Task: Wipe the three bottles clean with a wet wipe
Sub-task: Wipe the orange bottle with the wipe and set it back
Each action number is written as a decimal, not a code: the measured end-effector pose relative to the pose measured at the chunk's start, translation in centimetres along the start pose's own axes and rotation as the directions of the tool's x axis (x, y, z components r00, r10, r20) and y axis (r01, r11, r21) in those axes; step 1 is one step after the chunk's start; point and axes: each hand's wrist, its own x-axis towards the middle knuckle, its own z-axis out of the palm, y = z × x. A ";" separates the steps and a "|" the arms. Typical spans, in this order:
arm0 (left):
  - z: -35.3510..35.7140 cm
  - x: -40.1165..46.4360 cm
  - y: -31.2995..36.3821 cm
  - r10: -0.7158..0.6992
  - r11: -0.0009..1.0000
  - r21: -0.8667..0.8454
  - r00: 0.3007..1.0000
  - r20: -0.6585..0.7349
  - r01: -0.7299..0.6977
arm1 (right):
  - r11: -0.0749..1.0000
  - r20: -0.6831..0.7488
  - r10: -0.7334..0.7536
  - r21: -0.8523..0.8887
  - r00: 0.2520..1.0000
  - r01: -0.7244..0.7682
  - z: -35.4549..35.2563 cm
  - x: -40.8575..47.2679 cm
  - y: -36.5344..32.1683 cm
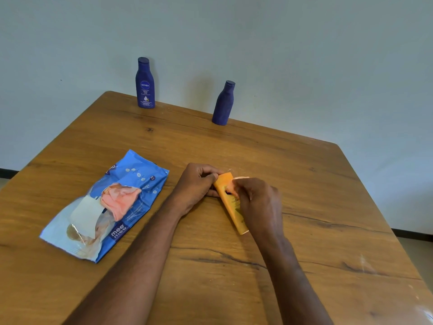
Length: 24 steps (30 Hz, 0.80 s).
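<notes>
While your left hand is gripping the orange bottle mid-frame, your right hand is pinching the wipe against it; both blue bottles up top seemingly are waiting.

Both forearms reach forward, the left hand and right hand close together, fingers curled.

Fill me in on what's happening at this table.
A person is wiping an orange bottle lying on the wooden table. The left hand grips its upper end while the right hand rubs it with a pinkish wipe. Two blue bottles stand at the far edge, and an open wipes pack lies to the left.
</notes>
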 end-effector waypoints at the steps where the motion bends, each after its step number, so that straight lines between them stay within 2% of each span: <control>1: 0.0 0.0 0.0 0.006 1.000 0.008 1.000 0.001 -0.006 | 0.998 0.072 -0.067 -0.010 0.995 0.068 -0.3 -0.5 -0.1; 3: 0.1 0.1 -0.1 0.013 0.999 0.044 1.000 0.012 -0.013 | 0.989 0.173 -0.141 -0.016 0.975 0.146 -0.9 -1.5 -0.1; 8: -0.1 0.1 0.1 -0.049 0.997 0.066 0.992 0.116 0.041 | 1.000 0.313 0.021 -0.026 0.950 -0.014 -2.3 -4.0 1.0; 10: -0.6 0.0 0.1 -0.044 0.999 0.033 0.979 0.197 0.039 | 0.999 0.254 0.042 -0.002 0.966 -0.043 -2.2 -4.5 1.1; 13: -1.5 -0.2 -0.5 0.047 0.999 -0.017 0.951 0.304 -0.044 | 0.992 0.127 0.086 0.084 0.988 -0.097 -2.2 -4.4 1.6; 15: -1.7 -0.2 -0.8 0.117 0.993 -0.004 0.945 0.304 -0.121 | 0.951 0.130 0.169 0.239 0.977 -0.196 -2.7 -4.1 1.9; 17: -1.5 -0.1 -0.7 0.167 0.970 0.130 0.949 0.268 -0.208 | 0.882 0.177 0.210 0.389 0.961 -0.265 -3.3 -4.0 1.9; 19: -1.2 -0.1 -0.6 0.197 0.927 0.269 0.950 0.243 -0.261 | 0.835 0.173 0.214 0.478 0.961 -0.272 -3.3 -4.2 2.1; 22: -1.0 0.0 -0.6 0.224 0.918 0.276 0.947 0.228 -0.284 | 0.797 0.157 0.239 0.532 0.958 -0.286 -2.9 -4.7 2.7; 24: -1.1 -0.1 -0.4 0.194 0.930 0.255 0.943 0.271 -0.264 | 0.813 0.123 0.245 0.515 0.962 -0.273 -2.6 -4.9 3.1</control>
